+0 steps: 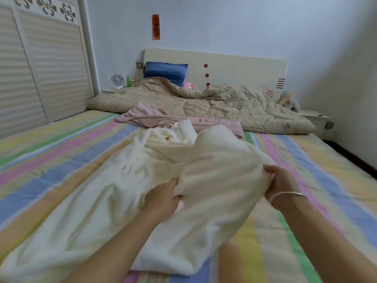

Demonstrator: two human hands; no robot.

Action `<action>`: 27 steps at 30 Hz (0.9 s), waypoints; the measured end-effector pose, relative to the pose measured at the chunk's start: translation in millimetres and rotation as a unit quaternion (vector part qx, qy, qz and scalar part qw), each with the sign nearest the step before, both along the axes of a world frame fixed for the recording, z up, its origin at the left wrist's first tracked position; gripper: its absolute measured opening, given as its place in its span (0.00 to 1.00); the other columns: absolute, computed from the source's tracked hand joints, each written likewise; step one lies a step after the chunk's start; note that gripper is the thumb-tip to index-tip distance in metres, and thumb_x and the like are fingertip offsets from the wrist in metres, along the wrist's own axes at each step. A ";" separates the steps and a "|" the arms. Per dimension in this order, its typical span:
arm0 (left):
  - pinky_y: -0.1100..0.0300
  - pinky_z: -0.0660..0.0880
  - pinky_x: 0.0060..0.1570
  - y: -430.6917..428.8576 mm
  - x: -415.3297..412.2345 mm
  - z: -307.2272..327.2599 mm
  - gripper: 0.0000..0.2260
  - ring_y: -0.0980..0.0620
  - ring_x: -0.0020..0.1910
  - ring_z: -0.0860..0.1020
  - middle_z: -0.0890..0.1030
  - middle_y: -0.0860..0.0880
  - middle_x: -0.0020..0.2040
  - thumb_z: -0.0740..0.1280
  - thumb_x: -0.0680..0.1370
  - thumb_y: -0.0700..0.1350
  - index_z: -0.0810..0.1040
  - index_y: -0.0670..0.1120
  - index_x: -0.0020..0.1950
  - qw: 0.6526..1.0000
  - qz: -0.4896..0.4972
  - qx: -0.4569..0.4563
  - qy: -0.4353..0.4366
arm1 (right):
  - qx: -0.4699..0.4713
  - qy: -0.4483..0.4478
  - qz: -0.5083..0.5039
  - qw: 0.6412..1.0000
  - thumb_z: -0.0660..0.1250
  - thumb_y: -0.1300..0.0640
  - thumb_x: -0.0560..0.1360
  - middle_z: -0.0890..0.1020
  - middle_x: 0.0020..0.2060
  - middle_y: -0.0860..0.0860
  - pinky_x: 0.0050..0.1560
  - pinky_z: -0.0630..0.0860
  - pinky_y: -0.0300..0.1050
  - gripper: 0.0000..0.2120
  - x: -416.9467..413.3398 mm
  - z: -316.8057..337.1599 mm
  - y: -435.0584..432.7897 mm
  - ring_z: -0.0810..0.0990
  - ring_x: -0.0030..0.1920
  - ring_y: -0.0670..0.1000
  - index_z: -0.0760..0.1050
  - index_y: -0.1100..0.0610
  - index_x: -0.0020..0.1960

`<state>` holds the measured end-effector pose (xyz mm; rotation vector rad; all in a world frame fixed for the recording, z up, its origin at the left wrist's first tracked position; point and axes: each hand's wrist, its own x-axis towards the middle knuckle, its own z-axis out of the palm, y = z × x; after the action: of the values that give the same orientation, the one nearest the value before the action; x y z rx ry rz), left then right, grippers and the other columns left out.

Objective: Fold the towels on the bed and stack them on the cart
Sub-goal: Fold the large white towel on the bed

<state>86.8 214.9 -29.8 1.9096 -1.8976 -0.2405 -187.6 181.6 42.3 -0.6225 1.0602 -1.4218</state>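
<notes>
A large cream-white towel [212,160] lies rumpled across the striped bed sheet [51,152] in front of me. My left hand [163,198] grips a fold of it near the middle. My right hand [280,185], with a thin bangle on the wrist, pinches its right edge, and the part between my hands is lifted off the bed. A pink towel [163,118] lies crumpled behind the white one, farther up the bed. No cart is in view.
A beige quilt [204,103] is bunched at the head of the bed below the headboard [234,68], with a blue pillow [165,72] behind it. A small fan [118,79] and green bottle stand at the left; a wardrobe [40,64] fills the left wall.
</notes>
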 end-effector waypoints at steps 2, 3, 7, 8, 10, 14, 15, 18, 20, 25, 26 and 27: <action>0.56 0.73 0.46 10.1 -37.5 8.1 0.15 0.44 0.54 0.78 0.81 0.48 0.56 0.63 0.78 0.50 0.74 0.53 0.65 0.999 -0.040 -0.021 -0.004 | -0.038 -0.029 -0.023 0.999 0.63 0.64 0.66 0.84 0.39 0.53 0.48 0.76 0.46 0.18 -33.9 23.0 33.4 0.82 0.40 0.54 0.77 0.60 0.56; 0.56 0.71 0.44 17.5 -61.5 14.3 0.13 0.43 0.53 0.78 0.81 0.48 0.54 0.63 0.77 0.49 0.77 0.51 0.61 0.998 -0.057 -0.034 -0.019 | -0.045 -0.038 -0.037 0.998 0.60 0.63 0.66 0.84 0.39 0.53 0.46 0.75 0.45 0.17 -49.1 31.3 55.7 0.83 0.38 0.53 0.78 0.59 0.53; 0.56 0.68 0.43 33.9 -105.3 23.1 0.07 0.43 0.54 0.74 0.75 0.47 0.53 0.64 0.73 0.44 0.75 0.46 0.51 0.995 -0.066 -0.015 -0.075 | 0.004 0.050 -0.031 0.998 0.51 0.61 0.72 0.81 0.28 0.54 0.39 0.73 0.42 0.15 -77.2 26.8 113.4 0.81 0.28 0.52 0.77 0.60 0.41; 0.55 0.69 0.44 34.2 -101.8 19.0 0.08 0.44 0.55 0.73 0.72 0.48 0.53 0.64 0.72 0.43 0.73 0.47 0.51 0.995 -0.070 0.004 -0.075 | 0.034 0.087 -0.010 0.996 0.50 0.61 0.74 0.78 0.23 0.54 0.33 0.72 0.41 0.19 -78.7 20.8 121.8 0.77 0.22 0.50 0.76 0.61 0.33; 0.53 0.74 0.49 35.4 -86.4 13.1 0.11 0.46 0.56 0.75 0.75 0.49 0.55 0.64 0.70 0.44 0.75 0.48 0.52 0.990 -0.103 0.095 -0.008 | 0.118 0.149 0.042 0.981 0.48 0.61 0.77 0.72 0.17 0.53 0.32 0.70 0.44 0.26 -85.1 7.3 135.8 0.73 0.18 0.50 0.72 0.61 0.24; 0.55 0.74 0.60 39.6 -46.2 30.3 0.23 0.53 0.57 0.77 0.79 0.52 0.61 0.66 0.72 0.58 0.77 0.51 0.65 0.891 -0.180 0.324 0.261 | 0.254 0.391 0.137 0.874 0.62 0.54 0.77 0.80 0.30 0.57 0.36 0.78 0.47 0.14 -115.0 -39.4 127.9 0.78 0.27 0.55 0.77 0.65 0.48; 0.57 0.75 0.56 40.1 -39.8 39.4 0.27 0.54 0.54 0.78 0.80 0.53 0.58 0.66 0.72 0.64 0.76 0.51 0.66 0.872 -0.168 0.352 0.295 | 0.257 0.440 0.129 0.851 0.66 0.57 0.73 0.79 0.32 0.58 0.37 0.77 0.47 0.15 -123.4 -51.9 117.0 0.77 0.28 0.55 0.76 0.66 0.54; 0.56 0.78 0.46 29.2 -36.5 48.8 0.26 0.52 0.50 0.79 0.77 0.52 0.58 0.58 0.78 0.67 0.74 0.49 0.65 0.911 -0.081 0.297 0.273 | 0.181 0.581 0.034 0.793 0.66 0.63 0.71 0.80 0.50 0.62 0.45 0.74 0.48 0.27 -128.0 -64.6 85.0 0.79 0.45 0.59 0.66 0.62 0.70; 0.51 0.78 0.54 12.5 -36.8 38.1 0.22 0.48 0.55 0.79 0.73 0.50 0.65 0.62 0.80 0.58 0.68 0.49 0.70 0.977 -0.010 0.158 0.141 | 0.089 0.643 -0.039 0.759 0.64 0.64 0.74 0.75 0.63 0.60 0.57 0.71 0.50 0.26 -115.8 -56.0 67.5 0.75 0.60 0.60 0.65 0.58 0.71; 0.50 0.66 0.67 -37.6 -42.4 16.2 0.32 0.45 0.75 0.57 0.52 0.48 0.79 0.62 0.78 0.41 0.52 0.49 0.79 0.996 0.013 0.035 -0.077 | -0.117 0.741 -0.005 0.662 0.55 0.57 0.80 0.74 0.66 0.54 0.64 0.65 0.49 0.18 -64.9 -38.6 30.7 0.69 0.67 0.57 0.72 0.52 0.69; 0.50 0.64 0.70 -51.6 -43.2 13.8 0.34 0.45 0.76 0.54 0.49 0.48 0.80 0.62 0.78 0.39 0.49 0.49 0.79 0.994 0.012 0.026 -0.106 | -0.148 0.756 0.016 0.638 0.53 0.54 0.80 0.77 0.64 0.53 0.65 0.64 0.47 0.18 -53.9 -37.2 21.9 0.69 0.67 0.56 0.75 0.52 0.66; 0.49 0.61 0.72 -63.3 -43.2 11.3 0.36 0.45 0.77 0.52 0.47 0.49 0.80 0.62 0.77 0.38 0.47 0.49 0.80 0.991 0.013 0.022 -0.132 | -0.166 0.769 0.038 0.617 0.51 0.50 0.79 0.79 0.61 0.52 0.65 0.63 0.46 0.21 -43.7 -35.0 15.7 0.71 0.66 0.56 0.78 0.52 0.62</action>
<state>43.6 151.6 -18.5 2.0803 -2.0477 -0.0226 -231.3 197.3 7.3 -2.3669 1.9647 -0.7082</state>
